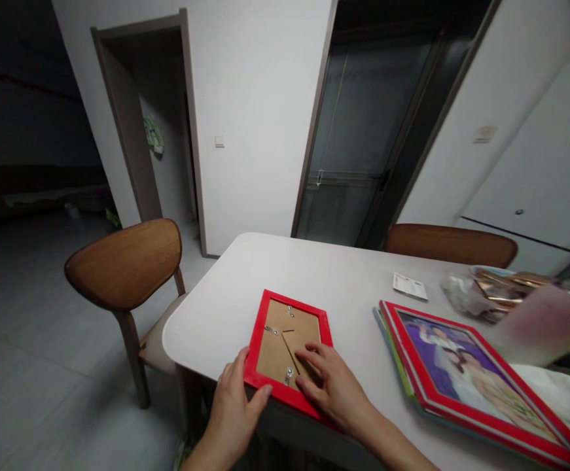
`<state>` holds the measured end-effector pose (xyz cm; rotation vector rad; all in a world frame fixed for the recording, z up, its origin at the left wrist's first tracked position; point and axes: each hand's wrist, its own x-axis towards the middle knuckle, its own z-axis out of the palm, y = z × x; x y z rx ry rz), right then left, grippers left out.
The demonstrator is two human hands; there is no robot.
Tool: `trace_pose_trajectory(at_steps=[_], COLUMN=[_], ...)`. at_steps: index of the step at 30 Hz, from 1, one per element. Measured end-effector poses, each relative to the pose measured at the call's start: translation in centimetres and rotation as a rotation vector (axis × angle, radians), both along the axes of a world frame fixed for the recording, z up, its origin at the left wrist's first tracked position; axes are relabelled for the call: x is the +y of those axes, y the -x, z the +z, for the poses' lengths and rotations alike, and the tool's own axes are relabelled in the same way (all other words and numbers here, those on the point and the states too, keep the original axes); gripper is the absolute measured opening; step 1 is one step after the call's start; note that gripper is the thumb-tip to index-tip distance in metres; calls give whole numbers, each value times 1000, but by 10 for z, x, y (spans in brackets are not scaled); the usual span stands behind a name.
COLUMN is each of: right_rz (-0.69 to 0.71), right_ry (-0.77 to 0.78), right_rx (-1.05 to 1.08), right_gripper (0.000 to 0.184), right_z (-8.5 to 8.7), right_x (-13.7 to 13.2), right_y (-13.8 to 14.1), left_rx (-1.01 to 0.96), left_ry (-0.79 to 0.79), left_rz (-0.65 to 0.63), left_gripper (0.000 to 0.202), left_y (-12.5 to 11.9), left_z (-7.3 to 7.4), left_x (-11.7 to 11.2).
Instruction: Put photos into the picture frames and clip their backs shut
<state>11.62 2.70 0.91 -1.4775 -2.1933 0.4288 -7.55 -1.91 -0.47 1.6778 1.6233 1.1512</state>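
Note:
A small red photo frame (pixel 289 356) lies face down at the near edge of the table, its brown backing board (pixel 277 353) up. Metal clips (pixel 271 330) show along the board's sides, and a slit stand flap is cut in its middle. My left hand (pixel 233 405) grips the near left corner, fingers along the left side and thumb by the front rim. My right hand (pixel 331 386) lies over the near right part, its fingers apart and bent, their tips touching the board. Whatever lies under the right palm is hidden.
To the right lies a stack of larger frames, topped by a red-framed wedding picture (pixel 461 373). Behind it are a small white card (pixel 409 286) and a plastic bag (pixel 461 292) beside metallic items. Wooden chairs (pixel 127 265) stand left and behind the white table (pixel 314 265).

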Motion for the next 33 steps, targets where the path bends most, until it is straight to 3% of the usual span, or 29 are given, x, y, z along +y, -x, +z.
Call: trace_pose_trajectory(at_steps=[5, 10, 14, 16, 22, 28, 33], right_rz=[14, 73, 300, 344, 283, 45, -33], right_ry=[19, -19, -50, -57, -47, -71, -77], right_rx=[-49, -78, -100, -97, -39, -73, -92], right_gripper=[37, 34, 23, 17, 19, 20, 23], right_z=[-3, 0, 10, 13, 14, 2, -3], right_x=[1, 1, 2, 2, 9, 45, 61], right_y=[0, -1, 5, 10, 21, 53, 64], left_rx=[288, 374, 347, 331, 314, 334, 362], left_ry=[-100, -143, -166, -149, -113, -137, -127], left_rz=[-55, -104, -298, -385, -425, -422, -400], left_gripper=[49, 48, 45, 40, 26, 34, 35], left_y=[0, 1, -1, -3, -3, -4, -6], left_z=[-7, -10, -3, 1, 3, 4, 3], left_x=[-2, -2, 7, 11, 13, 14, 15])
